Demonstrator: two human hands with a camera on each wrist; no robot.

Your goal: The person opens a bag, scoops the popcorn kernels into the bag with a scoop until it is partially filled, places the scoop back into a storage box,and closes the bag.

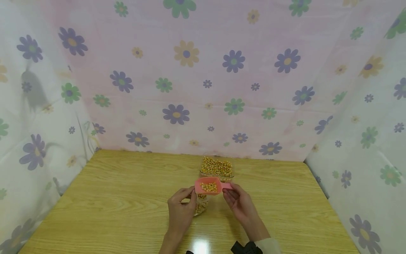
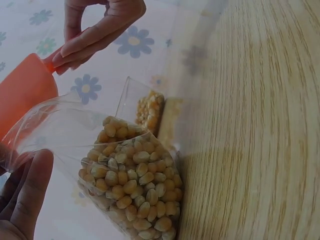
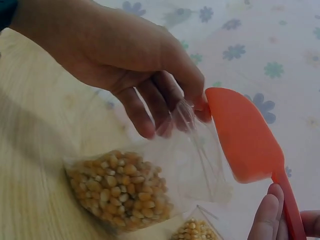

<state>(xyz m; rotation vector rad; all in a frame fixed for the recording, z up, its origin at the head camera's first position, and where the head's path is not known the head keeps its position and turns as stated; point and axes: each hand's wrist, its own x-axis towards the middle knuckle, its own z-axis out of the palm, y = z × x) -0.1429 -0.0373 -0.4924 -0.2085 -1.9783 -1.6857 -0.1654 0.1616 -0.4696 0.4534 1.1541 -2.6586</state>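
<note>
My right hand (image 1: 242, 206) pinches the handle of a coral-pink scoop (image 1: 197, 187) and keeps it level above the table. Yellow corn kernels (image 1: 209, 187) lie in the scoop's bowl. With thumb and fingers my left hand (image 1: 182, 208) pinches the upper edge of a clear plastic bag (image 2: 65, 120), right at the scoop's front lip. Corn kernels fill the lower part of the bag (image 3: 120, 190), which rests on the table below the scoop. In the right wrist view the scoop's underside shows, and its load is hidden there.
Behind the scoop stands a clear rectangular container (image 1: 217, 173) holding many corn kernels, near the back of the wood-grain table (image 1: 133, 190). A flower-print curtain (image 1: 203, 88) hangs along the back and both sides.
</note>
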